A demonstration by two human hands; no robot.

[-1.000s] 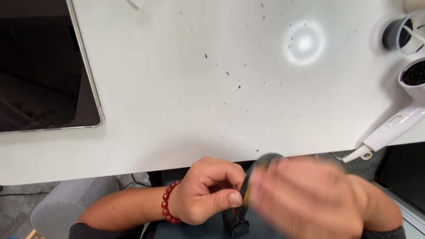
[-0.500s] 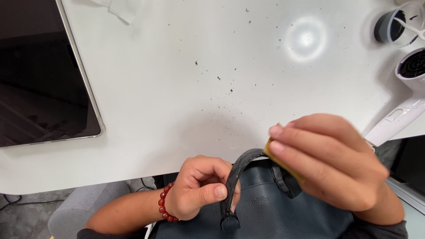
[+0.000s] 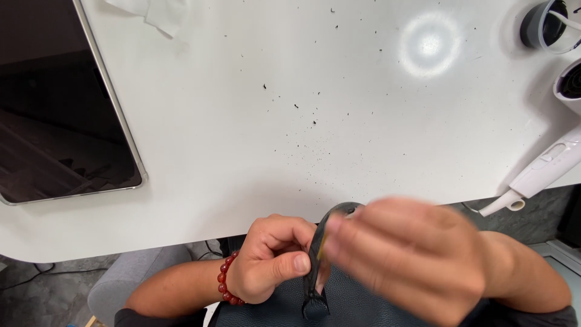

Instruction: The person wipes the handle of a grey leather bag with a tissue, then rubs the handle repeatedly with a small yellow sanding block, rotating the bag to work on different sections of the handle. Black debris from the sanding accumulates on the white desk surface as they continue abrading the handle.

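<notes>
A dark blue-grey leather bag [image 3: 357, 306] lies in my lap below the table edge. My left hand [image 3: 272, 263], with a red bead bracelet [image 3: 225, 281] on its wrist, pinches the bag's dark handle strap [image 3: 318, 254] between thumb and fingers. My right hand [image 3: 405, 260] is blurred with motion and lies over the top of the same strap, fingers curled against it. A small yellowish thing shows between its fingertips and the strap; what it is cannot be made out.
A white table [image 3: 290, 121] speckled with dark crumbs fills the view. A dark tablet [image 3: 57, 115] lies at the left, a white cloth [image 3: 160, 15] at the top, a white hair dryer [image 3: 554, 151] and a dark round cup [image 3: 544, 24] at the right.
My right hand has swept down and left onto the handle strap after lifting away from it. My left hand has kept its pinch on the strap. The view has shifted slightly.
</notes>
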